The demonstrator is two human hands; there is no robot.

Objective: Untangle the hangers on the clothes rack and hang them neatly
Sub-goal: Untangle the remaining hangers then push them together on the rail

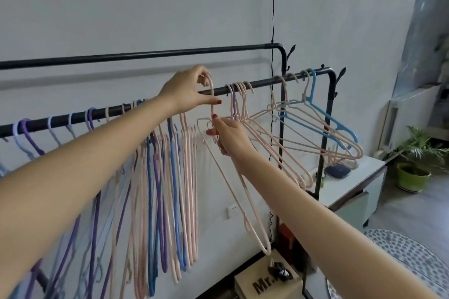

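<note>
At the rack: a black metal clothes rack (267,83) with two horizontal rails stands before a white wall; both hands are raised to its lower front rail.
Left grip: the left hand (187,91) pinches the curved hook of a pale pink thin plastic hanger (237,198) between thumb and fingers, just above the rail; the fingers are curled closely round the hook.
Right grip: the right hand (229,137), just below the left grip, holds the same hanger at its neck and shoulder, fingers curled on it.
Held hanger: its body hangs tilted down and to the right of the right grip, in front of the rail; whether the hook is already over the rail, I cannot tell.
Left of the grips: a dense row of purple, blue and pink hangers (155,177) hangs on the rail, close together.
Right of the grips: a bunch of pink hangers (274,143) and one light blue plastic hanger (323,114) hang crossed over each other.
Below the right grip: a brown cardboard box (264,281) printed "Mr." stands on the floor.
Far right: a white low bench (359,182) and a potted green plant (415,165).
</note>
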